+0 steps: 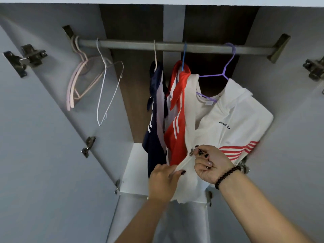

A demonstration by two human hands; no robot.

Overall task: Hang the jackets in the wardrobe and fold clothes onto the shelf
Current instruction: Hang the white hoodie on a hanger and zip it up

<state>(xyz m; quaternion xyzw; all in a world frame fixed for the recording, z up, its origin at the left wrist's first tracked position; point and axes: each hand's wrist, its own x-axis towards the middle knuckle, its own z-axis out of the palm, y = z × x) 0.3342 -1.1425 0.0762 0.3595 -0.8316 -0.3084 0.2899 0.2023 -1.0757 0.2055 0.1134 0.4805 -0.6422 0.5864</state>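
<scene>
— What's the right hand (209, 163) got?

— It pinches the zip pull (191, 151) on the white jacket (233, 123), fingers curled. The left hand (162, 181) grips the jacket's bottom edge just below, thumb over the cloth.

— And the jacket?

— On a purple hanger (226, 71) on the wardrobe rail (133, 45), right of the red jacket (177, 130) and navy jacket (154, 137). Bare hangers (103, 85) hang at the rail's left end.

I read one head-worn wide-angle view; it looks forward and upward into the open wardrobe (52, 120), close to the rail (175, 47); no second view overlaps.
</scene>
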